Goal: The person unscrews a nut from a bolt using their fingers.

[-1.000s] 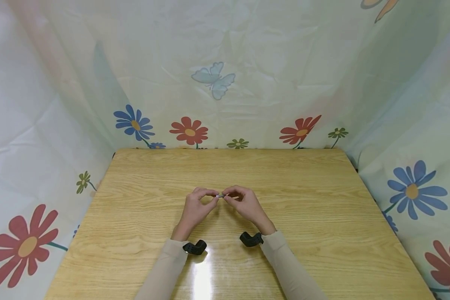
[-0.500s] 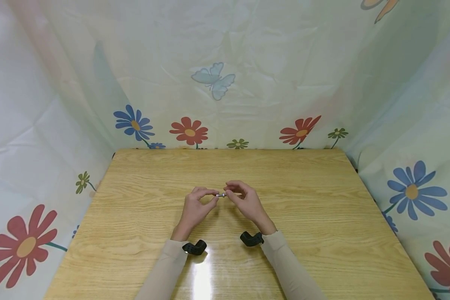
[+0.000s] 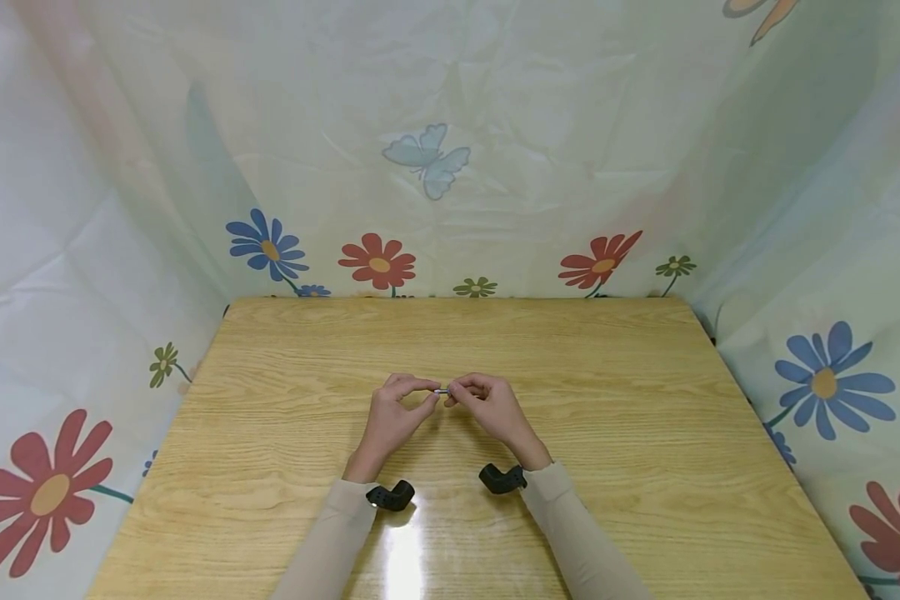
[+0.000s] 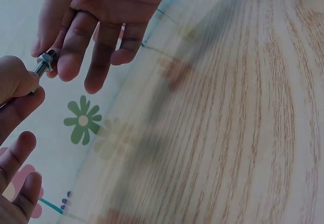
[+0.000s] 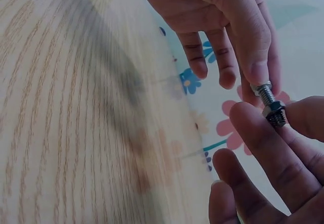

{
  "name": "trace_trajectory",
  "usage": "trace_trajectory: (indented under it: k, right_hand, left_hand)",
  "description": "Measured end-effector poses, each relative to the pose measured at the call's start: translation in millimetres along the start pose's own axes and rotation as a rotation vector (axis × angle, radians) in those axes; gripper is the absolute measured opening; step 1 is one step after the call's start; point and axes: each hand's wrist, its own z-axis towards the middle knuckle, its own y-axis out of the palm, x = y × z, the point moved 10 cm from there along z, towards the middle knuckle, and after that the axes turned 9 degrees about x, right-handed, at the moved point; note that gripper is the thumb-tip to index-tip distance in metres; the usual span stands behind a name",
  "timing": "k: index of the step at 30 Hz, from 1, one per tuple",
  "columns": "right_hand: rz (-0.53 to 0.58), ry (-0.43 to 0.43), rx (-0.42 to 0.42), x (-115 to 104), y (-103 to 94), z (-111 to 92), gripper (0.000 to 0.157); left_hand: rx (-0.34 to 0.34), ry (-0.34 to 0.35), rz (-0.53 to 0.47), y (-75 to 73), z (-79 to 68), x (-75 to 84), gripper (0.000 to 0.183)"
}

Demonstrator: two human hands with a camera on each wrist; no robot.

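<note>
Between my two hands, above the table, lies a silver bolt (image 4: 39, 71) with a threaded shank. My left hand (image 3: 392, 421) pinches its head end between thumb and forefinger; in the right wrist view those fingertips cover most of the head. A hex nut (image 5: 274, 109) sits on the shank toward the other end, with a short stretch of thread poking out past it. Thumb and forefinger of my right hand (image 3: 495, 410) pinch at this nut, the thumb on its side. The remaining fingers of both hands are loosely spread, away from the bolt.
Under the hands stretches a wood-grain table (image 3: 607, 358). A pale curtain (image 3: 525, 100) printed with flowers and butterflies surrounds its back and sides. Each wrist carries a black camera mount, the left mount (image 3: 392, 495) close to the right mount (image 3: 502, 479).
Half a second ago my right fingers were spread off the nut, leaving it in plain view; now they have come back together on it. My left hand has kept its pinch in place.
</note>
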Motion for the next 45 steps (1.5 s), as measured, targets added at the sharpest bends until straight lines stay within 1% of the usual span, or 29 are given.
trace_trajectory:
  k: [4,7,12,15,23,29,33,37,40,45]
  right_hand:
    - [0.004,0.002,0.002,0,0.0,0,0.018]
    - [-0.005,-0.007,0.007,-2,-0.8,0,0.016]
    - [-0.005,-0.049,-0.002,-7,-0.1,-1,0.017]
    - [0.009,-0.073,0.000,-9,-0.4,-1,0.018]
    - [0.034,-0.101,0.018,-14,-3.3,-1,0.019]
    - [0.056,-0.120,0.025,-18,-5.2,-1,0.026]
    - [0.024,-0.095,0.034,-15,-6.0,-1,0.033]
    - [-0.019,-0.037,0.019,-3,-3.1,0,0.033]
    - [-0.038,-0.011,-0.004,4,0.9,-1,0.032]
    - [-0.052,0.005,-0.009,3,2.4,-2,0.030]
  left_hand:
    - [0.005,0.013,-0.004,-0.5,-0.3,0.7,0.013]
    - [0.006,0.011,-0.011,-0.4,-0.7,-0.6,0.013]
    - [0.008,-0.008,-0.012,-0.3,-0.9,-3.7,0.013]
    - [0.012,-0.005,-0.009,-0.4,-0.7,-4.0,0.013]
    - [-0.001,-0.014,-0.027,0.7,-0.1,-3.6,0.013]
    - [0.015,0.013,-0.005,-0.5,0.1,-1.4,0.013]
    - [0.023,0.022,0.004,-1.3,0.5,-0.5,0.013]
    - [0.027,0.016,-0.007,-1.4,0.4,-1.9,0.012]
    - [0.036,0.022,-0.016,-1.9,0.5,-2.3,0.012]
    - [0.040,0.020,-0.022,-2.3,0.4,-2.8,0.012]
